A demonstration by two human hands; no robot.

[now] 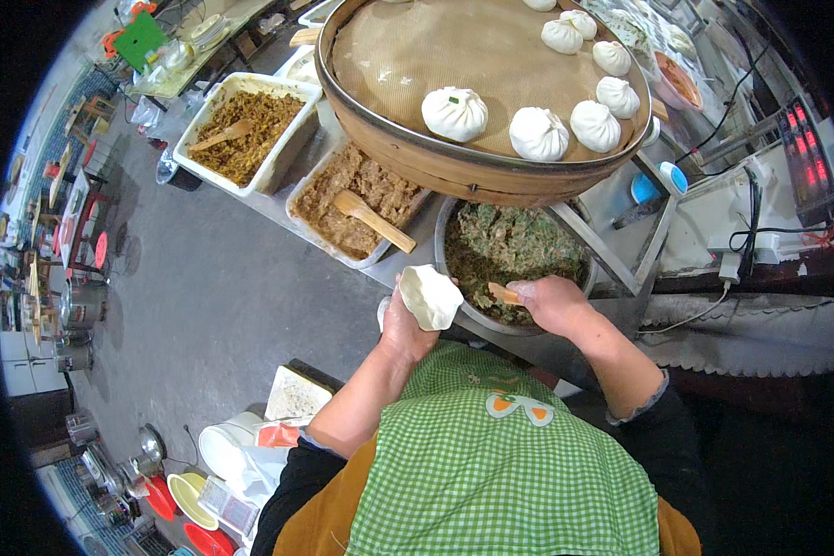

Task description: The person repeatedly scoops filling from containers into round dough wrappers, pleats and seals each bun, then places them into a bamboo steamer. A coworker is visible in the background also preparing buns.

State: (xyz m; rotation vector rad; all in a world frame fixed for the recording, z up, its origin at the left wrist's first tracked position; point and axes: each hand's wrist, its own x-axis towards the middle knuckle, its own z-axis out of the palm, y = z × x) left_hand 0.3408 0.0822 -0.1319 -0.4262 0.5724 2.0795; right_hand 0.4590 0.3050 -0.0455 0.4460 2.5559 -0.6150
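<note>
My left hand [404,330] cups a round sheet of dough [432,297], its edges curling up. My right hand [552,304] grips a flat wooden spatula [504,293] over a round metal bowl [442,240] of green leafy filling [521,240]. Left of this bowl, a white tub [347,260] holds minced meat filling, with a wooden spatula [374,220] lying across it. Farther left, another white tub [249,189] contains a brown chopped filling and a wooden spatula [220,135]. Above the bowl sits a large round bamboo steamer [452,163] with several pleated buns [454,114] on its lined surface.
A metal frame [598,247] stands beside the bowl at the right, near a power strip [743,243] and cables. A pink bowl [697,94] is beyond the steamer. White buckets [229,445] and colored basins [191,500] stand on the floor at lower left.
</note>
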